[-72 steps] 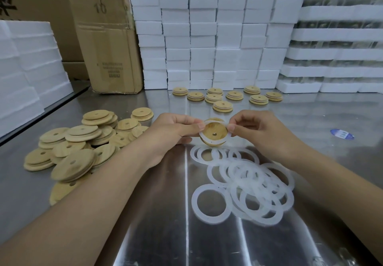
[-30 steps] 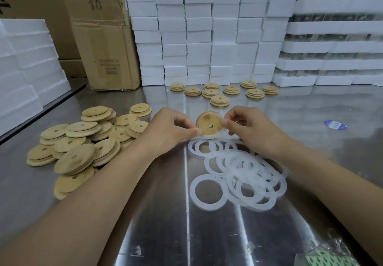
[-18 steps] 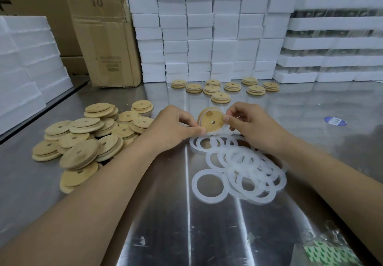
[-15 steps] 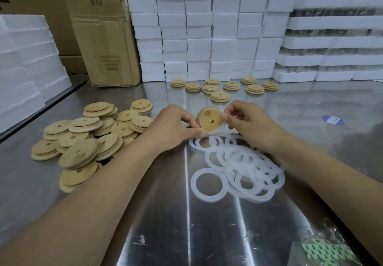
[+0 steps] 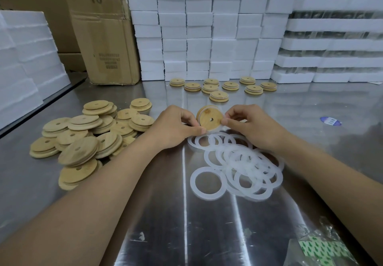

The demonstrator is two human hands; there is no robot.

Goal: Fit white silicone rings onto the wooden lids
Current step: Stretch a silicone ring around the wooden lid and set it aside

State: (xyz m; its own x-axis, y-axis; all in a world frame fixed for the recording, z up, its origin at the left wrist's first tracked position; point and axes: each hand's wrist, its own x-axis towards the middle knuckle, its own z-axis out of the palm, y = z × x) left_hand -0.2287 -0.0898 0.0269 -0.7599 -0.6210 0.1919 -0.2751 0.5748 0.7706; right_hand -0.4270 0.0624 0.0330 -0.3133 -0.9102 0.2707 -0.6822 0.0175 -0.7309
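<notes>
Shows one wooden lid (image 5: pixel 209 119) held on edge just above the steel table (image 5: pixel 165 224), flat face and centre hole turned toward the camera. Pinched at its left rim by the left hand (image 5: pixel 175 128) and at its right rim by the right hand (image 5: pixel 252 127), with thumb and fingertips of both curled onto the edge. Wears a white silicone ring (image 5: pixel 217 129) around the rim, seemingly seated most of the way; too blurred along the lower edge to say for certain.

Directly below and nearer the camera: a heap of loose rings (image 5: pixel 248 162), flat and overlapping on the table between the two forearms, with a single ring (image 5: pixel 193 182) at its near left edge.

Left of the hands: a pile of bare lids (image 5: pixel 80 139), stacked loosely, some tilted.

Farther back on the table: nine ringed lids (image 5: pixel 218 96) lying flat, each with a pale band at the rim.

Behind these: stacked white foam blocks (image 5: pixel 199 27), with a cardboard box (image 5: pixel 105 37) to their left.

At far right on the table: a blue sticker (image 5: pixel 330 121).
</notes>
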